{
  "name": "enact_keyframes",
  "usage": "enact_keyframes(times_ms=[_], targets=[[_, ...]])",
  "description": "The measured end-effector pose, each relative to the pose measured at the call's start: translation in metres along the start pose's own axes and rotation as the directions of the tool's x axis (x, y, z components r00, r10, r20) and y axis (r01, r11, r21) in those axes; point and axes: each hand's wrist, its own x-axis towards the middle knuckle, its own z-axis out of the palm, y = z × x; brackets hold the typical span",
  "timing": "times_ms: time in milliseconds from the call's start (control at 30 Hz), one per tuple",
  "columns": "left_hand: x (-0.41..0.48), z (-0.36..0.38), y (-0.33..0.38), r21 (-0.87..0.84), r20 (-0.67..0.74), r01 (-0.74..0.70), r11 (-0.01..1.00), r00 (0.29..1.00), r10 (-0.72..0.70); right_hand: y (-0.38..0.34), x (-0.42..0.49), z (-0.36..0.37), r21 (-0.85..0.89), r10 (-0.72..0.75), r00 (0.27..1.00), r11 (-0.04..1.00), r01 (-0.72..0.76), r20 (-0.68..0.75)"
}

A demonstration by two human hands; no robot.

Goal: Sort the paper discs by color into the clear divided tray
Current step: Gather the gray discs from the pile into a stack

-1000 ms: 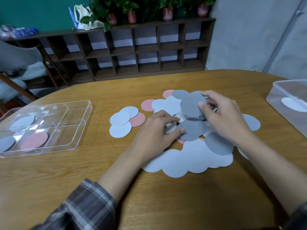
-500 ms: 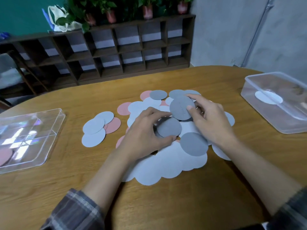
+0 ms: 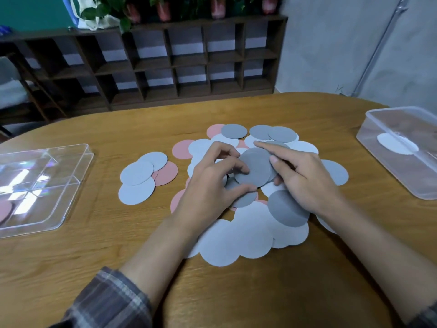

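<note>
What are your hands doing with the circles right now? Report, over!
Left hand and right hand both pinching grey discs over the pile. Divided tray off to the left, not reached yet. Small blue-and-pink cluster lies between.

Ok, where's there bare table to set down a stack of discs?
Bare wood lies between the clear divided tray and the small disc cluster, between the main pile and the clear box, and along the near edge of the table. Crowded mid-table, where the left hand and right hand grip grey discs.
</note>
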Motion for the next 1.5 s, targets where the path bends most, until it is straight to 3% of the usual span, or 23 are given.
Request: enact_keyframes(times_ms=[167,400,467,600,667,867,1167,1500], targets=[[0.001,0.0,0.001,0.042,-0.058,-0.009,0.999,0.998,0.012,-0.005,-0.003,0.001,0.015,-0.035,0.999,0.999,0.034,0.036],[0.002,-0.002,0.009,-0.022,-0.076,0.021,1.0,0.997,-0.022,-0.008,-0.003,0.004,-0.163,-0.066,0.996,0.984,0.074,0.057],[0.003,-0.008,0.01,0.019,-0.027,0.012,1.0,1.0,-0.011,-0.006,-0.003,0.001,-0.157,-0.042,0.999,0.987,0.044,0.02],[0.001,-0.018,0.004,0.118,0.276,0.042,0.992,0.958,-0.073,0.0,-0.002,-0.003,-0.133,-0.004,1.0,0.991,0.002,-0.017],[-0.001,-0.019,0.003,0.166,0.335,0.044,0.985,0.937,-0.098,0.004,-0.001,-0.003,-0.128,0.002,1.0,0.992,-0.004,-0.011],[-0.003,-0.019,0.008,0.133,0.252,-0.023,0.991,0.968,-0.012,0.008,-0.001,-0.002,-0.087,0.0,1.0,0.996,0.0,-0.005],[0.001,-0.014,0.006,0.156,-0.023,-0.112,0.981,0.993,0.118,0.003,-0.001,0.0,-0.091,-0.012,1.0,0.996,0.011,-0.014],[0.0,-0.007,0.005,0.015,-0.104,0.098,0.995,0.99,-0.096,-0.006,-0.005,0.0,-0.003,-0.043,0.998,0.999,0.043,0.049]])
